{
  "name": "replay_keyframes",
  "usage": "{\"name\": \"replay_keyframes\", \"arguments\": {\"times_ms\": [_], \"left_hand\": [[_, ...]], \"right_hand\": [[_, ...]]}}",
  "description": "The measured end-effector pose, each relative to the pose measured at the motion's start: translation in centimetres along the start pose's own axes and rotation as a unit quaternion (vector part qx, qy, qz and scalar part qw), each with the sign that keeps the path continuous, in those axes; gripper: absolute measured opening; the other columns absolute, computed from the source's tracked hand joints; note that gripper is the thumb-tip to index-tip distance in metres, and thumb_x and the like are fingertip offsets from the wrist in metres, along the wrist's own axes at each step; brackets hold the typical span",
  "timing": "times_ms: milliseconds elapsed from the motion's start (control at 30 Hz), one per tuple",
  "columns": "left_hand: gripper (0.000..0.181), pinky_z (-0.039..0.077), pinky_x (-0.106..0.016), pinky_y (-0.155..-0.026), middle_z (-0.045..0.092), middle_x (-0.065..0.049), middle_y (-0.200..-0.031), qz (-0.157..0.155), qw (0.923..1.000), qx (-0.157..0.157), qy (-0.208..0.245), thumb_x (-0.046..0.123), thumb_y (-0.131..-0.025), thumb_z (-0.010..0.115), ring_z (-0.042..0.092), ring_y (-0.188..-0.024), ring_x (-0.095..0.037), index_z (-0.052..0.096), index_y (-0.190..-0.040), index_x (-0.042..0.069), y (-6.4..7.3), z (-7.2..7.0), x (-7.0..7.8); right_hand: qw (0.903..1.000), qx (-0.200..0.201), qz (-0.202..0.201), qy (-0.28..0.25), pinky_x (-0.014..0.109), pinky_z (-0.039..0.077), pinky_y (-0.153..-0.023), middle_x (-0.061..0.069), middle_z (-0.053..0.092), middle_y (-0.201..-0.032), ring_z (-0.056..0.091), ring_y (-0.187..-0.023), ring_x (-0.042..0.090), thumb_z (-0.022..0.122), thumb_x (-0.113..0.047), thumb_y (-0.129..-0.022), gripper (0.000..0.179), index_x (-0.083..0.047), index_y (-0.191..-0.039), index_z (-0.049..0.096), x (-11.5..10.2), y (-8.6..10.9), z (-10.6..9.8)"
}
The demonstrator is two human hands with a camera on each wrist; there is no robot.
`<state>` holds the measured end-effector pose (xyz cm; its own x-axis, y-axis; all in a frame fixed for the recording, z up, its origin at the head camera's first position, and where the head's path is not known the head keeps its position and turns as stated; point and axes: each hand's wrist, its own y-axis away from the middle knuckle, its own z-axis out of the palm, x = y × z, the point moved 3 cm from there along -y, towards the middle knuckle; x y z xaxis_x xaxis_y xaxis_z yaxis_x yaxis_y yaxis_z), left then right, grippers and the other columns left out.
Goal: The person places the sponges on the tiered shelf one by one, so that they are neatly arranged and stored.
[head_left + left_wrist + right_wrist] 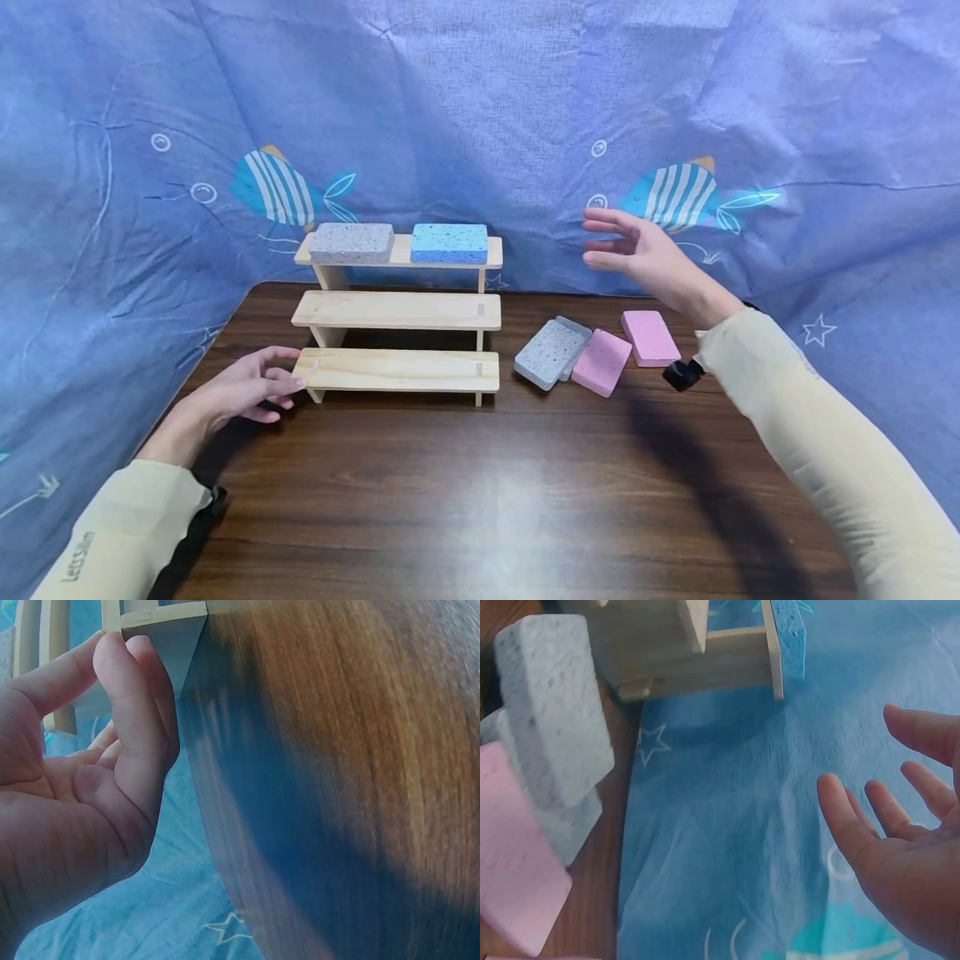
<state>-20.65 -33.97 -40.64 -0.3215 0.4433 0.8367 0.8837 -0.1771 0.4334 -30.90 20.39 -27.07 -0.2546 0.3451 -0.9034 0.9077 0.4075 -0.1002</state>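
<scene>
A three-step wooden shelf [396, 369] stands on the table, its steps rising toward the back. On its top step lie a grey sponge [351, 243] at the left and a blue sponge [449, 244] at the right. My left hand [243, 385] holds the left end of the lowest step between thumb and fingers; in the left wrist view the fingertips [112, 652] are right at the board's end. Raised in the air right of the shelf, my right hand [637, 254] has its fingers apart and holds nothing.
Right of the shelf, a speckled grey sponge [546, 354] lies partly over another grey sponge [576, 332], with a pink sponge [602, 362] against them. A second pink sponge [650, 338] lies farther right. Blue fish-print cloth [480, 125] hangs behind the brown table [420, 500].
</scene>
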Motion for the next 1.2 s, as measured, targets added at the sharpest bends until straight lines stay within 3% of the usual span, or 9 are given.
{"name": "replay_keyframes", "arguments": {"times_ms": [200, 433, 733, 833, 967, 1033, 1133, 1200], "left_hand": [[0.078, 0.058, -0.033, -0.059, 0.065, -0.009, -0.105, 0.005, 1.0, 0.004, -0.002, 0.02, -0.098, 0.069, 0.065, -0.081, -0.019, 0.019, -0.155, 0.002, 0.1, 0.1, 0.0], [0.078, 0.058, -0.034, -0.06, 0.065, -0.011, -0.106, 0.002, 1.0, 0.006, -0.005, 0.02, -0.098, 0.069, 0.066, -0.082, -0.02, 0.019, -0.155, 0.001, 0.0, 0.1, 0.3], [0.077, 0.059, -0.034, -0.06, 0.065, -0.012, -0.106, 0.001, 0.9999, 0.008, -0.007, 0.02, -0.098, 0.069, 0.067, -0.081, -0.02, 0.02, -0.154, 0.001, 0.1, 0.2, 0.5], [0.077, 0.059, -0.033, -0.06, 0.065, -0.012, -0.106, 0.001, 1.0, 0.008, -0.003, 0.019, -0.098, 0.069, 0.066, -0.08, -0.019, 0.02, -0.154, 0.001, 0.0, 0.2, 0.3], [0.077, 0.059, -0.034, -0.06, 0.066, -0.011, -0.105, 0.004, 1.0, 0.008, -0.004, 0.019, -0.098, 0.069, 0.066, -0.08, -0.02, 0.02, -0.155, 0.001, -0.1, 0.2, 0.2], [0.077, 0.059, -0.034, -0.06, 0.066, -0.011, -0.105, 0.006, 0.9999, 0.008, -0.006, 0.02, -0.098, 0.069, 0.067, -0.081, -0.02, 0.02, -0.155, 0.001, -0.1, 0.1, 0.2], [0.078, 0.059, -0.035, -0.06, 0.066, -0.011, -0.105, 0.006, 0.9999, 0.008, -0.007, 0.02, -0.098, 0.069, 0.067, -0.08, -0.02, 0.019, -0.155, 0.001, -0.1, 0.0, 0.1], [0.078, 0.059, -0.035, -0.06, 0.066, -0.011, -0.106, 0.006, 0.9999, 0.008, -0.006, 0.021, -0.098, 0.069, 0.067, -0.08, -0.02, 0.019, -0.155, 0.001, -0.1, 0.0, 0.1]], "right_hand": [[0.9992, 0.038, -0.002, 0.016, 0.021, 0.049, -0.096, 0.009, 0.042, -0.156, 0.052, -0.133, 0.023, 0.071, -0.021, -0.097, 0.066, -0.021, -0.156, 0.04, 1.4, 2.8, -1.8], [0.9937, 0.101, -0.008, 0.048, 0.014, 0.048, -0.092, 0.003, 0.048, -0.152, 0.05, -0.134, 0.02, 0.071, -0.015, -0.097, 0.065, -0.025, -0.155, 0.043, 3.3, 6.6, -4.1], [0.9913, 0.117, 0.031, 0.051, 0.012, 0.047, -0.092, 0.0, 0.046, -0.151, 0.05, -0.129, 0.006, 0.072, -0.01, -0.095, 0.069, -0.021, -0.155, 0.041, 7.5, 9.3, -4.8], [0.989, 0.121, 0.044, 0.073, 0.014, 0.045, -0.097, 0.006, 0.042, -0.155, 0.046, -0.135, 0.012, 0.075, -0.011, -0.093, 0.074, -0.018, -0.157, 0.038, 8.8, 9.9, -5.0], [0.9834, 0.12, 0.059, 0.123, 0.008, 0.041, -0.095, 0.016, 0.037, -0.158, 0.038, -0.142, 0.033, 0.079, -0.017, -0.091, 0.082, -0.013, -0.159, 0.033, 10.3, 10.5, -5.0], [0.9802, 0.115, 0.059, 0.15, 0.007, 0.042, -0.086, 0.019, 0.035, -0.158, 0.051, -0.126, 0.036, 0.081, -0.019, -0.089, 0.086, -0.011, -0.159, 0.032, 11.1, 10.7, -4.8], [0.9778, 0.104, 0.048, 0.175, 0.009, 0.038, -0.08, 0.023, 0.032, -0.159, 0.048, -0.122, 0.033, 0.082, -0.019, -0.087, 0.09, -0.008, -0.16, 0.029, 12.5, 10.9, -4.4], [0.9757, 0.099, 0.038, 0.192, 0.014, 0.037, -0.087, 0.024, 0.031, -0.159, 0.046, -0.122, 0.034, 0.084, -0.019, -0.086, 0.094, -0.008, -0.16, 0.027, 13.4, 11.0, -4.1]]}}
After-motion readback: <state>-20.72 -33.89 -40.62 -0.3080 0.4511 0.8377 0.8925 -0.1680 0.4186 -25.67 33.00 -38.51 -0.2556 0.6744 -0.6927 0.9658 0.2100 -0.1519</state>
